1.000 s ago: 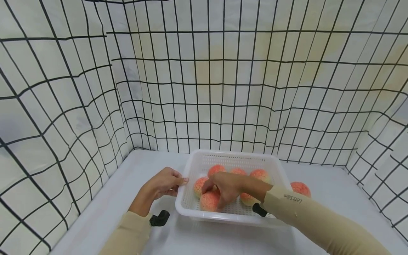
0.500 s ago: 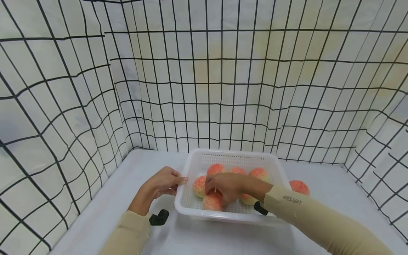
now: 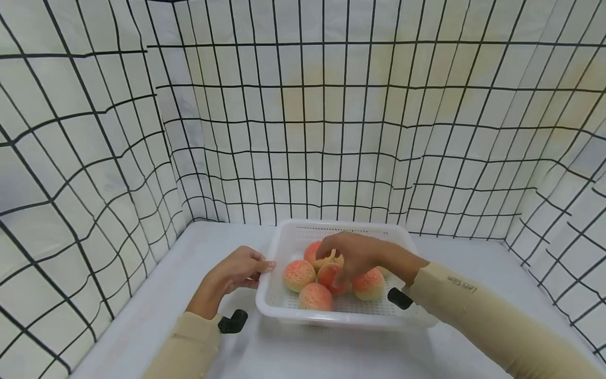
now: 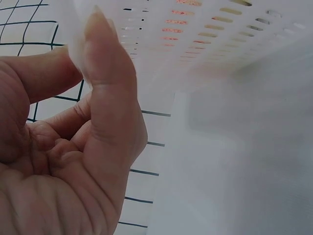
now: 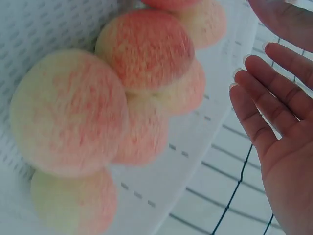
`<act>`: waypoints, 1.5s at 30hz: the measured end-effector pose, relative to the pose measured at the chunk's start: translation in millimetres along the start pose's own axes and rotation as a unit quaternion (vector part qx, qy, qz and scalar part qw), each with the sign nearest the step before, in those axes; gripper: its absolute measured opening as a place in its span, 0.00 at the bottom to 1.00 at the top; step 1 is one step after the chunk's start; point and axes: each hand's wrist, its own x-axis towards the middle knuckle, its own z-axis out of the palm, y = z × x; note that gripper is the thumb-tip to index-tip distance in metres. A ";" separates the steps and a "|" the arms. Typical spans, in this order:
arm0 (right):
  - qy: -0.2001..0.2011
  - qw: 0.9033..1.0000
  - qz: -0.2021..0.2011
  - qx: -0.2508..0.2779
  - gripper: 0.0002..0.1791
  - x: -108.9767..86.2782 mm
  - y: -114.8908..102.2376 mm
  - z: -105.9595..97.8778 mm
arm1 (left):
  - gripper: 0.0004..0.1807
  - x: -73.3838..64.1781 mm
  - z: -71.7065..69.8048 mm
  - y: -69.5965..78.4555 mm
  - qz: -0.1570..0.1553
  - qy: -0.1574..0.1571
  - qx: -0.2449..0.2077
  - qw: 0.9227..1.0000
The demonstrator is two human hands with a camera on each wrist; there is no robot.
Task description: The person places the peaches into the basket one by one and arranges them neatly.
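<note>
A white plastic basket [image 3: 331, 318] with slotted walls holds several red-and-yellow peaches. My left hand [image 3: 239, 271] pinches its left rim between thumb and fingers; the left wrist view shows the thumb against the basket wall [image 4: 151, 44]. My right hand [image 3: 357, 252] hovers over the middle of the basket. Its fingers are spread and relaxed in the right wrist view, apart from the peaches and holding nothing. Just below it lies a red peach [image 3: 331, 278], with a front peach [image 3: 315, 297] and a left peach [image 3: 299, 275] beside it. The hand and forearm hide the basket's back right part.
A white table [image 3: 227, 237] carries the basket. Black grid netting [image 3: 303, 158] over white sheeting encloses the back and both sides. Small black devices [image 3: 233, 321] sit at both wrists, over beige sleeves.
My right hand has let go of the front peach and lifted up and back. The peach outside the basket on the right is now hidden behind the arm. My left hand keeps its hold.
</note>
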 end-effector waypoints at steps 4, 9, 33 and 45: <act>0.041 0.999 -0.012 -0.012 0.30 -19.3 17.2 -18.1 | 0.15 0.1 -0.2 1.3 0.000 -0.006 0.001 1.000; 0.105 0.994 0.030 -0.018 0.29 -54.3 45.4 -36.8 | 0.15 -0.4 -0.6 1.8 -0.001 -0.009 0.006 1.000; 0.233 0.930 0.281 0.052 0.37 -171.7 173.7 38.9 | 0.16 1.8 -0.5 1.2 0.012 -0.024 0.002 1.000; 0.258 0.919 0.292 0.057 0.36 -167.7 175.4 45.4 | 0.16 1.7 -1.7 -0.4 0.013 -0.020 0.002 1.000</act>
